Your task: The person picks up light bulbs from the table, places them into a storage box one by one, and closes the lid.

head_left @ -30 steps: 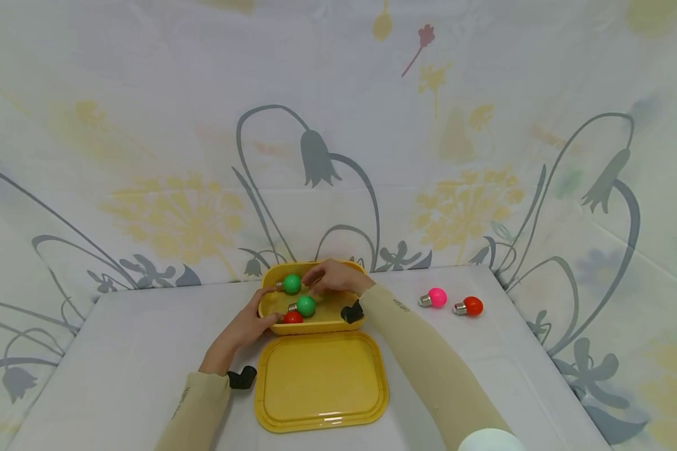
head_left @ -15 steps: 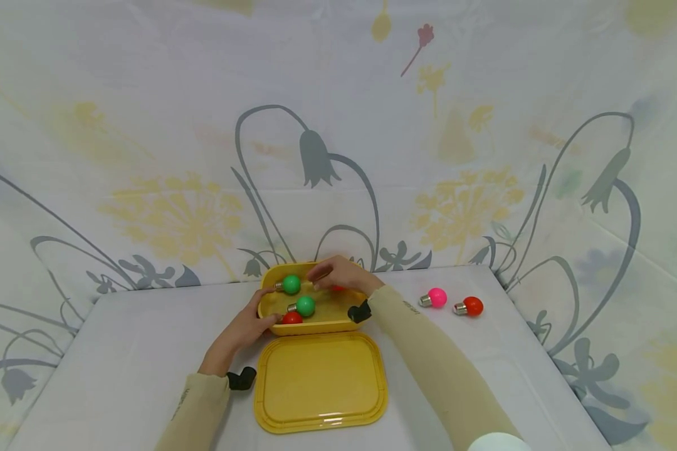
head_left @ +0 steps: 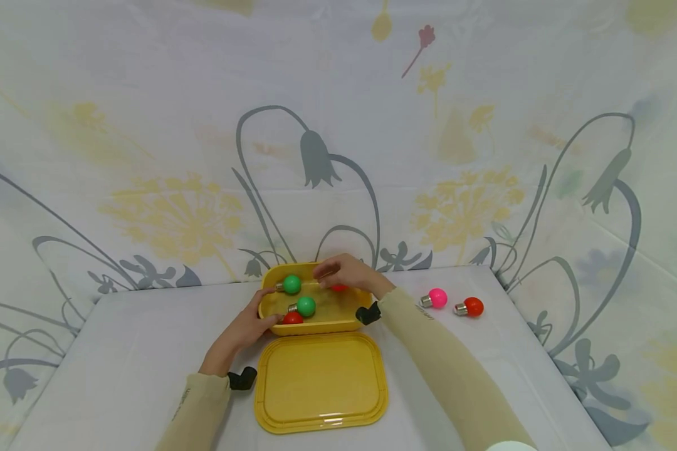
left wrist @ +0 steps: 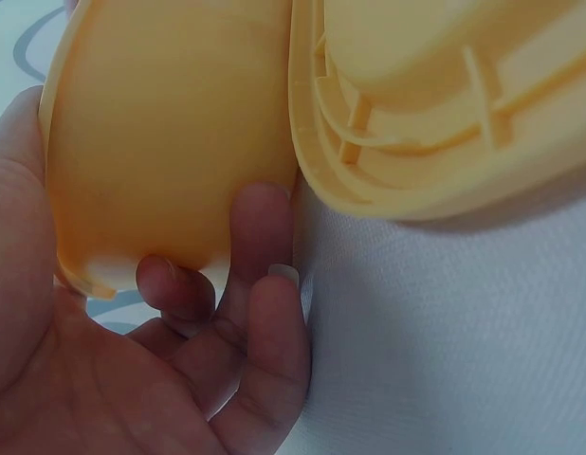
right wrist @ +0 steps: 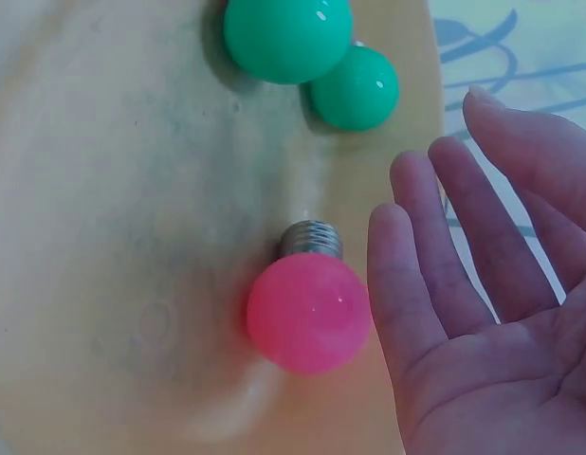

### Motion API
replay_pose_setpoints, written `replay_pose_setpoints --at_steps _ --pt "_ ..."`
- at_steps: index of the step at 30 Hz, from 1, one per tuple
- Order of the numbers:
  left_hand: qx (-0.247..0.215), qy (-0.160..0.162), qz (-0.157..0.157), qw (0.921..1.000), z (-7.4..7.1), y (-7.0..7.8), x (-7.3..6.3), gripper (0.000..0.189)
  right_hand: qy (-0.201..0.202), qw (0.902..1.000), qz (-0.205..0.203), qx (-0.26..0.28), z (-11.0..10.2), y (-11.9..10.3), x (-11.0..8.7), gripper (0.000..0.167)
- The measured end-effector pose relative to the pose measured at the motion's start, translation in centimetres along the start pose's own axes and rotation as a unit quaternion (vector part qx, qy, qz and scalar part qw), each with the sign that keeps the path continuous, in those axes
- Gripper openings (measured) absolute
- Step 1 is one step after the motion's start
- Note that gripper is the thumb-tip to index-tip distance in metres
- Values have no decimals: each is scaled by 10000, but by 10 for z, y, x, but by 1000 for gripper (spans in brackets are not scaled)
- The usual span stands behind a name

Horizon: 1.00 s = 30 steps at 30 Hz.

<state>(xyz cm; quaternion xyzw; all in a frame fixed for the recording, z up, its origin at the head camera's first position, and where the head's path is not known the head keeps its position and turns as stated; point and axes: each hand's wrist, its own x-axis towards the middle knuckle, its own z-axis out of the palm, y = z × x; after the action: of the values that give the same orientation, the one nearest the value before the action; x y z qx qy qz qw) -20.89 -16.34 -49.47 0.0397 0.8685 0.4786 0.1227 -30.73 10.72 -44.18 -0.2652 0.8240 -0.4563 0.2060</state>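
Observation:
My left hand (head_left: 247, 326) grips the left end of a yellow plastic box (head_left: 321, 327), thumb at the rim and fingers against its outer side. Inside lie a green bulb (head_left: 291, 284) at the back left, another green bulb (head_left: 306, 306) in front of it, and a red bulb (head_left: 293, 318) near the front wall. Over the box's back right part, my right hand (head_left: 348, 273) hovers with relaxed fingers and holds nothing. Just beneath it lies a reddish-pink bulb (right wrist: 309, 313) with a metal screw base, mostly covered by the hand in the head view.
A yellow lid (head_left: 321, 382) lies flat on the white cloth in front of the box. To the right, a pink bulb (head_left: 437, 298) and a red bulb (head_left: 473, 306) lie on the cloth. A flower-patterned curtain (head_left: 338, 125) rises behind the box.
My right hand has lifted slightly and shifted right, away from the green bulbs, uncovering part of the reddish-pink bulb in the box. The left hand keeps its place.

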Motion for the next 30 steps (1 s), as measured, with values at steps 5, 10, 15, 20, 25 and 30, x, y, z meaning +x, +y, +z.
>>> replay_pose_setpoints --at_steps 5,10,15,20,25,30 --pt "71 26 5 10000 1 -1 0 64 45 10000 -45 73 -4 1 -6 34" --pt "86 27 -25 10000 0 -1 0 64 128 9996 -110 224 -10 4 -14 34" --pt "1 36 -54 10000 0 -1 0 65 262 9988 -138 400 -15 4 -19 34" --pt "-19 68 -72 9999 0 -1 0 65 366 9983 -147 437 -15 4 -23 30" --pt "39 58 -54 10000 0 -1 0 65 385 9982 -173 434 -15 8 -30 28" --pt "112 16 46 9999 -1 -2 0 65 442 9976 -152 515 -18 15 -41 30"
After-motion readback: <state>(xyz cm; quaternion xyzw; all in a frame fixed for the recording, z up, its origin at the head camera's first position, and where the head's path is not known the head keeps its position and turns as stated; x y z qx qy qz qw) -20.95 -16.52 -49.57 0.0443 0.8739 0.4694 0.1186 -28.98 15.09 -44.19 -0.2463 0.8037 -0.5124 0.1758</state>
